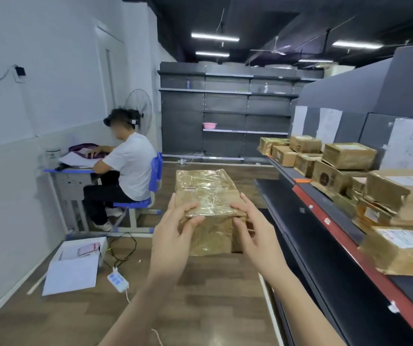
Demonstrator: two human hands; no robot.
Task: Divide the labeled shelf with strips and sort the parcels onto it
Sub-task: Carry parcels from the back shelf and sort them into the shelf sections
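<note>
**Taped parcel held in mid-air, shelf off to the right**

Both hands hold one parcel [209, 196] out in front of the body, above the wooden floor and clear of the shelf [330, 245]. The left hand [175, 228] grips its near left corner, thumb on top and fingers curled under; the right hand [255, 231] grips the near right corner with its fingers spread along the side. The parcel is brown card wrapped in glossy clear tape.

What could go wrong, as I judge it: the tape is slick and the grip sits only at the near edge, so the far end could tip down and slide free during the swing to the right. The shelf already carries a crowd of stacked boxes [350, 156], some leaning, and a careless push could knock one off the red front rail [337, 233]. No dividing strips are visible on the shelf, so a parcel set down now might land in the wrong section.

As for writing, the upper face of the held parcel shows no label. White shipping labels lie on several shelved boxes, and small tags sit on the red rail, but all are too blurred to read; one box seems to bear a dark round logo.
</note>
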